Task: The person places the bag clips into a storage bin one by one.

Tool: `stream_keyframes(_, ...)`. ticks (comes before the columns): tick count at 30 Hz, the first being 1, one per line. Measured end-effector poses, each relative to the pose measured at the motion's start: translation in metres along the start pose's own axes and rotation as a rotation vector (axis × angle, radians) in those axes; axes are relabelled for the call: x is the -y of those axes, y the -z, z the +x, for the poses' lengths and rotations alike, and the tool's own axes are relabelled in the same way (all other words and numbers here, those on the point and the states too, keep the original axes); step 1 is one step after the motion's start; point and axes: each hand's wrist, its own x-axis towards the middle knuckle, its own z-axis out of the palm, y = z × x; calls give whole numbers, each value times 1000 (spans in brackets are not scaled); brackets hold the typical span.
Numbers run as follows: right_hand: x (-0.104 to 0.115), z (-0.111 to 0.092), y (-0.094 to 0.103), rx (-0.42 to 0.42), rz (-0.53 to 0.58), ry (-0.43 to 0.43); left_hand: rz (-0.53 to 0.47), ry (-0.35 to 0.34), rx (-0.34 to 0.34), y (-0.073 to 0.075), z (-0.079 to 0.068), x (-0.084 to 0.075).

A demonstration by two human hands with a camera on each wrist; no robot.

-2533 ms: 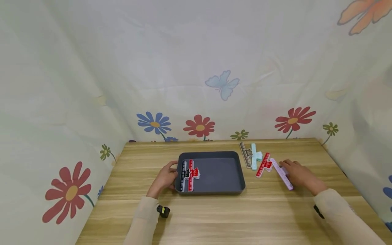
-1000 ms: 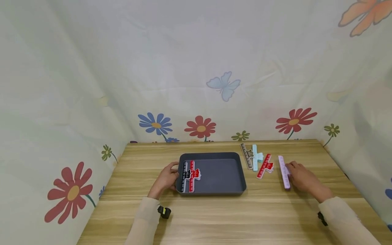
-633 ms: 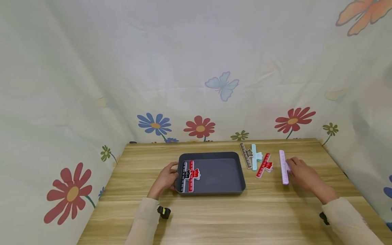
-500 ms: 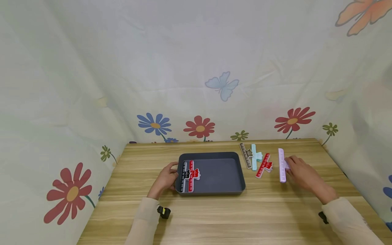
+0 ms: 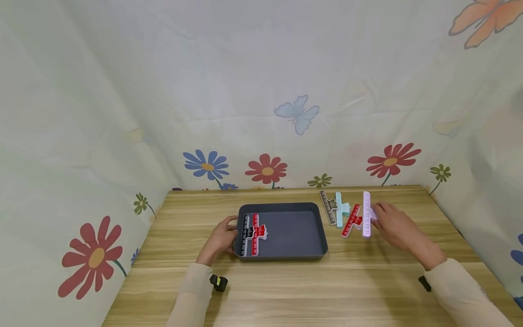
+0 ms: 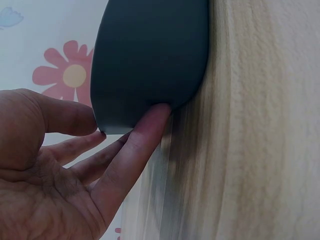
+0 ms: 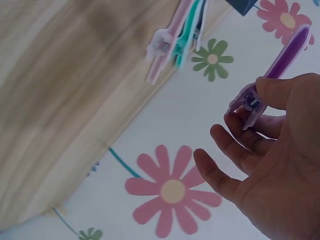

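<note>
My right hand pinches a lavender page clip by its butterfly-shaped handle, between thumb and fingers, above the table. In the right wrist view the lavender clip is seen edge-on and the lower fingers spread apart. My left hand holds the left end of a dark grey rectangular baking tray; the left wrist view has its digits against the tray wall and rim. Inside the tray, at its left, a black clip and a red clip lie side by side, bars lengthwise front to back.
Right of the tray lie a brownish-grey clip, a light blue clip and another red clip, close to the lavender one. Flowered curtain encloses the wooden table at the back and sides.
My right hand has turned the lavender clip from slanted to upright in the head view, lifted it, and carried it left towards the loose red clip. The left hand and tray have stayed put.
</note>
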Motion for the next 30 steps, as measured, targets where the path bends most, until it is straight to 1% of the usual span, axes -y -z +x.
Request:
stream_keyframes(3, 6, 2, 5, 9, -11, 10, -8, 0, 2, 0, 0, -1)
stream_keyframes(8, 14, 7, 9, -2, -29, 37, -14, 3, 4, 0, -1, -1)
stream_keyframes(15, 24, 14, 13, -8, -18, 60, -16, -4, 3, 0, 0, 0)
stream_keyframes(20, 32, 18, 16, -10, -13, 78, 0, 0, 4, 1, 0, 0)
stream_keyframes(30, 50, 28, 22, -7, -37, 115, 25, -19, -9, 0, -2, -1)
